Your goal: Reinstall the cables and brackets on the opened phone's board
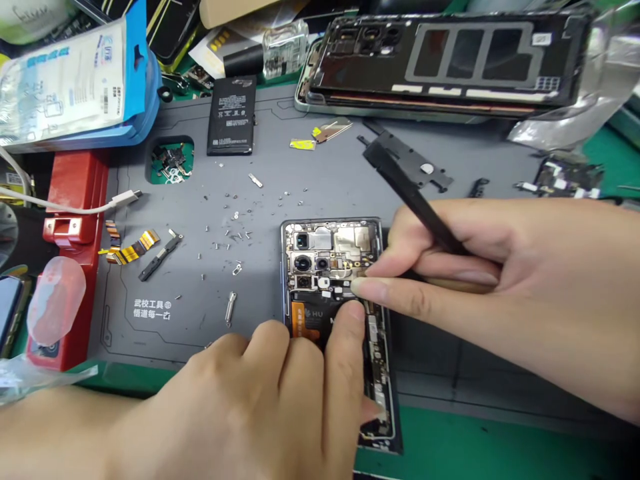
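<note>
As the left hand (270, 393) bends over the opened phone (330, 273), the right hand (485, 260) works in close at its upper right.
Right thumb and forefinger almost meet above the circuit board (350, 240), and whether anything small sits between them, I cannot tell; that same hand does grip a black stick (415, 200), flat end pointing up and away. Left forefinger stretches up the phone, the rest curled across its lower half, their hold hidden. It's all on the grey mat (275, 160): scattered screws (237, 215) and a ribbon cable (131, 255) to the phone's left, a loose battery (231, 117) beyond, another phone (450, 60) at the back.
</note>
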Available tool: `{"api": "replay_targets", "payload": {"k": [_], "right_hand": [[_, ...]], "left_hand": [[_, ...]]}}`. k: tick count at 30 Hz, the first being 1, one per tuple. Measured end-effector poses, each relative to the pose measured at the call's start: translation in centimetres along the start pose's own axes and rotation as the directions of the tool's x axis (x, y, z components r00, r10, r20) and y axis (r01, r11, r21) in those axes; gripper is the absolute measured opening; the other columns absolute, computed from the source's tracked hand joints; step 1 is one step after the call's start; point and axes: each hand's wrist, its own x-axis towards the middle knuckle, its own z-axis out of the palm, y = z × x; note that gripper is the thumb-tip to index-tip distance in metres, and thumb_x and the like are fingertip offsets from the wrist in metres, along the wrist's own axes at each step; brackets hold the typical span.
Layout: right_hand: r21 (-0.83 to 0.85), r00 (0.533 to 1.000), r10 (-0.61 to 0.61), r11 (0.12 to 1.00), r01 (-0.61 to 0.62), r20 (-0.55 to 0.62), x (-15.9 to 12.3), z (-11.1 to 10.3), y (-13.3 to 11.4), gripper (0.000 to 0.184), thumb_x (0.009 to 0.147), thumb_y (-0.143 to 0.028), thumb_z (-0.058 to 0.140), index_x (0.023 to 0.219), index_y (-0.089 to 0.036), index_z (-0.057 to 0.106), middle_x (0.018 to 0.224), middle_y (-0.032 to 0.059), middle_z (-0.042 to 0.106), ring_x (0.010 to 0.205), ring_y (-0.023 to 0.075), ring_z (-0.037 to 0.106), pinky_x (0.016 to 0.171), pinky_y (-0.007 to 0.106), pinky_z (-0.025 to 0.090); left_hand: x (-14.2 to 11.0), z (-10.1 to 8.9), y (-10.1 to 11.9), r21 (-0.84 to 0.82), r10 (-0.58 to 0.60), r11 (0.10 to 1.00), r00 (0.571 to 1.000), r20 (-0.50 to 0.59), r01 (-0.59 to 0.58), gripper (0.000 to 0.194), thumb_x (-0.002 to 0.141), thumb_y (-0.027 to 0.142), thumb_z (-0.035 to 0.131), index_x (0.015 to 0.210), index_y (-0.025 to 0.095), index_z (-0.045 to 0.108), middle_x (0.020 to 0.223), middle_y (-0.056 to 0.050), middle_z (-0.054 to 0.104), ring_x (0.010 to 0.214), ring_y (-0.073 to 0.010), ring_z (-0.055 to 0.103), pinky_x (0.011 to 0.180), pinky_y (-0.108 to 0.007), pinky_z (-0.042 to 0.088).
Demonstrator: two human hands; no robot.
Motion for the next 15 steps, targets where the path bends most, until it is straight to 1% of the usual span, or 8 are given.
{"api": "replay_targets", "payload": {"k": [1, 2, 4, 7, 10, 11, 14, 15], "right_hand": [[0.021, 1.000, 0.004, 1.000, -0.004, 0.010, 0.02, 0.00, -0.07, 0.048, 0.088, -0.082, 0.078, 0.089, -0.035, 0.070, 0.054, -0.0076, 0.058, 0.046, 0.0142, 0.058, 0.035, 0.019, 0.039], [0.036, 1.000, 0.006, 0.999, -0.007, 0.008, 0.04, 0.00, -0.16, 0.048, 0.088, -0.081, 0.079, 0.089, -0.035, 0.070, 0.057, -0.0073, 0.064, 0.047, 0.0152, 0.062, 0.036, 0.019, 0.041], [0.056, 1.000, 0.007, 0.998, -0.008, 0.007, 0.12, 0.03, -0.38, 0.048, 0.088, -0.081, 0.080, 0.087, -0.033, 0.070, 0.062, -0.0063, 0.071, 0.049, 0.0158, 0.064, 0.037, 0.020, 0.042], [0.062, 1.000, -0.030, 0.998, 0.030, 0.001, 0.31, 0.10, -0.53, 0.048, 0.090, -0.080, 0.078, 0.085, -0.033, 0.070, 0.055, -0.0072, 0.063, 0.042, 0.0128, 0.054, 0.036, 0.019, 0.037], [0.024, 0.997, -0.073, 0.997, 0.073, 0.001, 0.44, 0.02, -0.29, 0.047, 0.092, -0.081, 0.075, 0.088, -0.034, 0.072, 0.046, -0.0083, 0.046, 0.039, 0.0113, 0.047, 0.035, 0.018, 0.035], [0.016, 0.997, -0.074, 0.997, 0.074, 0.006, 0.46, -0.05, -0.16, 0.047, 0.092, -0.082, 0.074, 0.090, -0.035, 0.072, 0.047, -0.0084, 0.046, 0.039, 0.0114, 0.048, 0.034, 0.018, 0.035], [0.045, 0.997, -0.065, 0.997, 0.064, 0.030, 0.53, -0.28, 0.08, 0.045, 0.093, -0.081, 0.073, 0.093, -0.036, 0.073, 0.053, -0.0089, 0.057, 0.041, 0.0124, 0.054, 0.032, 0.018, 0.037], [0.054, 0.997, -0.063, 0.997, 0.061, 0.035, 0.60, -0.34, 0.07, 0.045, 0.093, -0.081, 0.073, 0.092, -0.036, 0.073, 0.052, -0.0089, 0.058, 0.040, 0.0127, 0.054, 0.032, 0.019, 0.036]], "left_hand": [[0.01, -0.01, 0.03, 0.001, 0.002, 1.000, 1.000, -0.004, -0.002, 0.045, 0.116, 0.027, 0.062, 0.144, -0.008, 0.069, 0.067, 0.005, 0.061, 0.049, -0.0142, 0.055, 0.030, -0.031, 0.040], [0.03, -0.03, 0.05, 0.004, 0.005, 1.000, 1.000, -0.004, -0.005, 0.045, 0.115, 0.026, 0.063, 0.143, -0.008, 0.069, 0.066, 0.004, 0.062, 0.048, -0.0144, 0.055, 0.030, -0.032, 0.039], [0.09, -0.09, 0.07, 0.015, 0.010, 1.000, 1.000, -0.005, -0.010, 0.045, 0.115, 0.026, 0.062, 0.143, -0.008, 0.069, 0.066, 0.004, 0.062, 0.048, -0.0145, 0.054, 0.029, -0.032, 0.038], [0.23, -0.18, 0.11, 0.023, 0.012, 1.000, 1.000, 0.012, -0.013, 0.044, 0.116, 0.025, 0.059, 0.144, -0.007, 0.069, 0.065, 0.004, 0.061, 0.047, -0.0140, 0.053, 0.029, -0.031, 0.038], [0.41, -0.14, 0.27, 0.027, -0.005, 1.000, 1.000, 0.023, 0.004, 0.043, 0.115, 0.024, 0.059, 0.143, -0.007, 0.070, 0.066, 0.004, 0.063, 0.048, -0.0143, 0.055, 0.030, -0.030, 0.041], [0.45, -0.10, 0.35, 0.032, -0.011, 0.999, 1.000, 0.016, 0.010, 0.043, 0.114, 0.023, 0.061, 0.142, -0.008, 0.070, 0.066, 0.004, 0.063, 0.047, -0.0143, 0.055, 0.030, -0.030, 0.042], [0.42, 0.01, 0.57, 0.045, -0.020, 0.999, 1.000, 0.001, 0.020, 0.048, 0.109, 0.022, 0.069, 0.143, -0.012, 0.067, 0.067, 0.004, 0.063, 0.047, -0.0142, 0.056, 0.029, -0.030, 0.041], [0.36, 0.03, 0.61, 0.043, -0.023, 0.999, 1.000, 0.002, 0.023, 0.050, 0.108, 0.022, 0.072, 0.144, -0.012, 0.067, 0.067, 0.003, 0.064, 0.048, -0.0143, 0.056, 0.029, -0.030, 0.041]]}}
